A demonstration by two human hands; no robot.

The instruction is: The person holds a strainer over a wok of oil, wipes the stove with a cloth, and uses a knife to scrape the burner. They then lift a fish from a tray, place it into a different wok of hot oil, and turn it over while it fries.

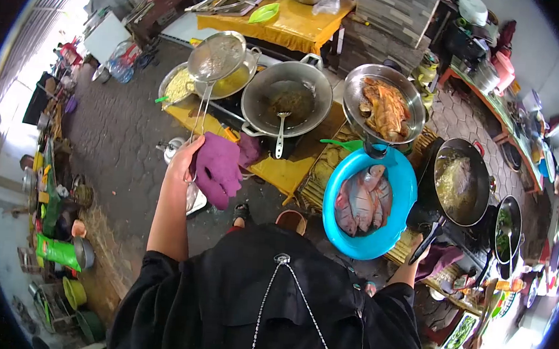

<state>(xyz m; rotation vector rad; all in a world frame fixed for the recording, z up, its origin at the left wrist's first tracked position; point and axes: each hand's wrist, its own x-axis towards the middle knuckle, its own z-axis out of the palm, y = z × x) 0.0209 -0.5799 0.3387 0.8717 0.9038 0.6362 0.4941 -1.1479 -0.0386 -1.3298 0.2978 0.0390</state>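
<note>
left hand (186,158) fingers wrapped on strainer (218,57) handle with purple cloth (218,169), strainer raised at 11 o'clock over oil wok (287,99) | right hand (417,246) grips wok handle at 3 o'clock, fingers hidden, cannot tell | fried fish (384,107) drained in bowl | raw fish (362,203) in blue basin unfried

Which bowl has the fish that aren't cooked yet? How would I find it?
Start at the big wok of bubbling oil on the person's right side. Just beside it, toward the middle, sits a bright blue bowl with pale pinkish raw fish lying in it. The metal bowl above it holds golden fried fish instead, and no other bowl there is blue.
</note>
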